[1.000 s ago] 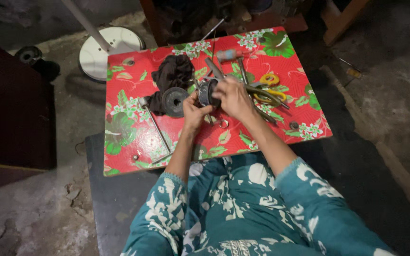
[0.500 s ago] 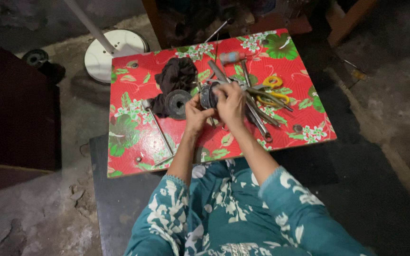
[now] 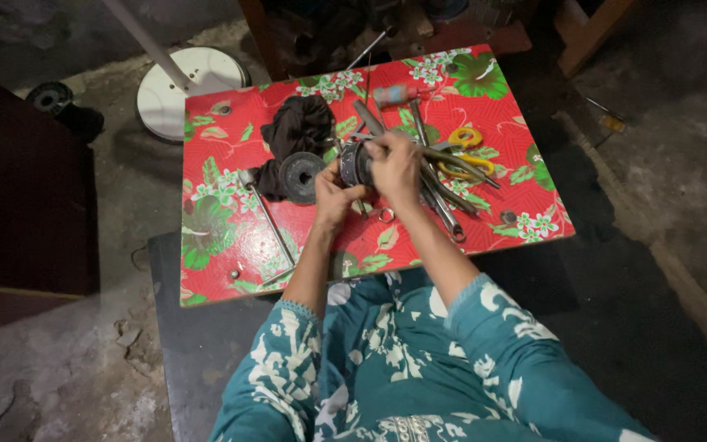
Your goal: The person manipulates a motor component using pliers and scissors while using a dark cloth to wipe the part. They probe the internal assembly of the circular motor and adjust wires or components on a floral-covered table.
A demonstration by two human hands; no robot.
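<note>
both hands, left hand (image 3: 333, 192) and right hand (image 3: 394, 164), grip the round metal part (image 3: 355, 164) tight; turning it needs steady holding.

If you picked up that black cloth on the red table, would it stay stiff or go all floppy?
Probably floppy: the black cloth lies crumpled in soft folds on the flowered table. It looks light for its size, so it would likely drape over a hand. Pushed, it would probably bunch up rather than roll, unlike the round dark disc beside it.
</note>
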